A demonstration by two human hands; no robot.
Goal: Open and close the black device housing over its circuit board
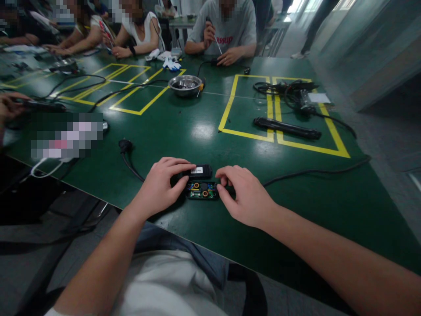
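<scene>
On the table before me lies an open black case (202,198) with a green circuit board (200,191) inside, bearing copper coils. Just behind it is its black cover (206,171) with a white label. My left hand (166,182) is closed around the cover's left end, index finger on top, thumb beside the case's left end. The fingers of my right hand (245,193) are curled and pinch the right end of the case; the exact contact is partly hidden. A black power cord (315,174) runs off right, and a plug (125,145) on a cord lies left.
A steel bowl (185,86) holding small dark parts stands ahead. Beyond the yellow-taped area lie a black bundled cord (287,128) and more cables (289,94). White gloves (171,64) lie farther back. Across the table a person (226,30) holds a screwdriver; others sit left.
</scene>
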